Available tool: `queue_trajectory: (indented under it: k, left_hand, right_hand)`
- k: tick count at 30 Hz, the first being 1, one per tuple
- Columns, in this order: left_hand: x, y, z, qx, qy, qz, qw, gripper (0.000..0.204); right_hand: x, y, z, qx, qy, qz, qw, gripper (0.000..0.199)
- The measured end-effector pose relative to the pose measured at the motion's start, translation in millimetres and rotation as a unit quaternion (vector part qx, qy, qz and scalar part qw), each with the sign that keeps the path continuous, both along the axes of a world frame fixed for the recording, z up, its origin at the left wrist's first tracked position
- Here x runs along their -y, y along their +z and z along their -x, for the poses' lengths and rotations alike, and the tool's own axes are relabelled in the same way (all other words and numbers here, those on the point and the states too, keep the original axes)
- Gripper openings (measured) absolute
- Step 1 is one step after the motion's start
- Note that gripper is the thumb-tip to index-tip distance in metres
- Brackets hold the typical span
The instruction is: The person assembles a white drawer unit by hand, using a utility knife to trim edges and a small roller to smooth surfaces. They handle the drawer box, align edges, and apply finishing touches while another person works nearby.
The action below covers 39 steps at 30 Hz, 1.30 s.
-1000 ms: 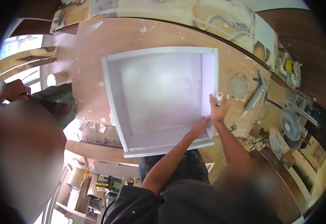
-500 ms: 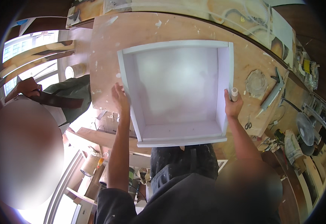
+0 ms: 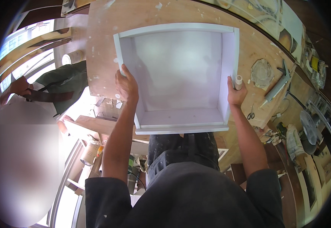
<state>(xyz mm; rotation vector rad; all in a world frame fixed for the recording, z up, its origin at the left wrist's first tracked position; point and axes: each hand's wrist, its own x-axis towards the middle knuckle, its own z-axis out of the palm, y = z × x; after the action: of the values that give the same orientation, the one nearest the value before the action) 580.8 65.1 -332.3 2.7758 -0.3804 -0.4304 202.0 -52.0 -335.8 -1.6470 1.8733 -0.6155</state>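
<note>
A white, open-topped drawer sits over the near edge of the workbench, its near end by my legs. My left hand is closed on the drawer's left wall, the thumb over the rim and the fingers outside. At the right wall, my right hand is closed around a small white cylinder, which looks like a bottle. Its thumb lies against the drawer's side. Most of the bottle is hidden in the palm. Two small dark spots show on the inside near the front wall.
The wooden workbench carries a caulking gun, a round dried-glue patch and scissors on the right. At left stands another person, whose hand is near a dark green cloth. Cans stand lower left.
My left hand has gone from spread fingers beside the drawer to gripping its left wall. The drawer and bench appear higher in view. My right hand keeps the bottle.
</note>
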Motion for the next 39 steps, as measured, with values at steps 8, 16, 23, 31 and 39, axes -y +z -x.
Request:
queue_trajectory:
  k: [8,16,23,31,39]
  left_hand:
    - [2.7,3.2,4.2,0.029,-0.019,-0.009,0.999,0.065]
    - [3.6,6.3,1.1,0.003,-0.021,-0.023,1.000,0.073]
    - [-1.0,2.0,-2.6,0.005,-0.016,-0.033,0.999,0.072]
    - [-9.4,-18.6,-4.1,0.056,-0.014,-0.025,0.998,0.071]
    - [-24.4,-8.0,5.1,0.229,-0.214,0.118,0.942,0.057]
  right_hand:
    - [-0.2,0.0,-3.5,0.018,-0.007,-0.007,1.000,0.030]
    - [0.6,3.9,-4.4,0.013,0.002,-0.015,1.000,0.027]
    - [-2.4,4.1,-7.0,0.029,-0.006,-0.024,0.999,0.027]
    - [-6.3,-7.4,4.1,-0.014,-0.017,-0.023,0.999,0.032]
    - [17.8,20.5,14.4,-0.038,0.042,-0.181,0.982,0.050]
